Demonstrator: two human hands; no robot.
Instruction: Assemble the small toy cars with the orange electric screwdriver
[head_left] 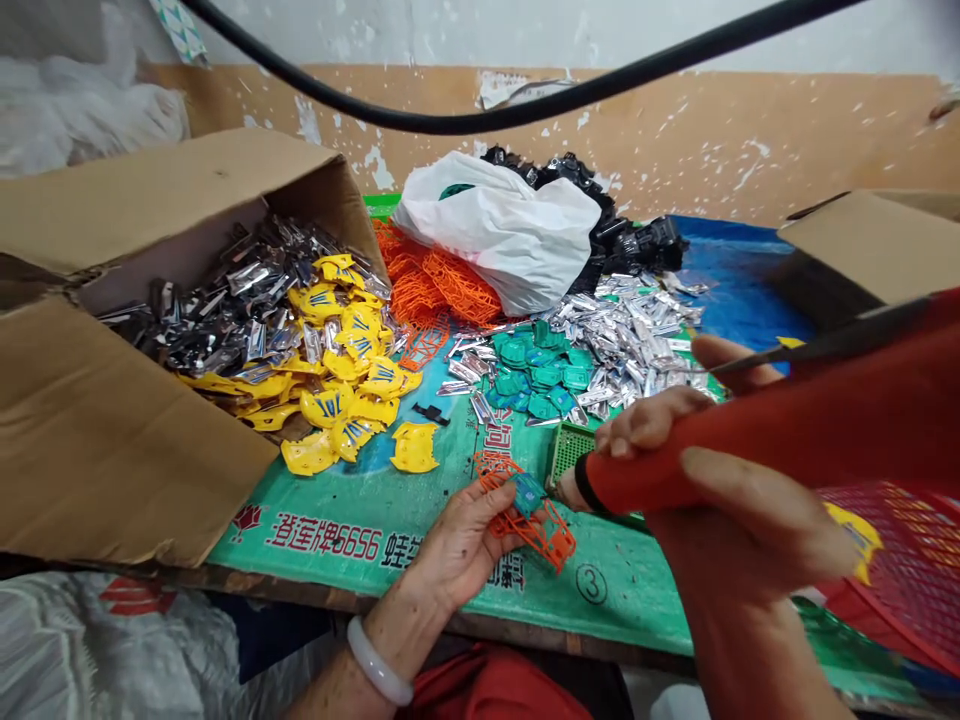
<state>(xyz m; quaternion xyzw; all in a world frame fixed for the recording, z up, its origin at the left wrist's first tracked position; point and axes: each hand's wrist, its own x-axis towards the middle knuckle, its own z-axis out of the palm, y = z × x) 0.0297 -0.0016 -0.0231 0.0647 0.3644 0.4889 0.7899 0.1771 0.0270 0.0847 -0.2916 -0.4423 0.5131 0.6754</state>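
My left hand [469, 535], with a pale bangle on its wrist, pinches an orange lattice plastic frame [551, 540] low over the green table covering. A small teal plastic piece [528, 492] lies against that frame under my thumb. In my right hand [750, 510], fingers wrapped round it, is a red power screwdriver [705, 450] with a black ring near its nose. The nose points at the teal piece from the right; whether they touch I cannot tell. Behind the screwdriver's nose is a green perforated basket [574, 445], partly hidden.
A cardboard box [135, 420] at left spills yellow parts [360, 340] and dark shiny parts [225, 310]. Farther back lie teal pieces [540, 365], silver parts [630, 330], orange frames [442, 285] and a white bag [502, 225]. A red basket [900, 570] stands right; a black cable [450, 124] hangs overhead.
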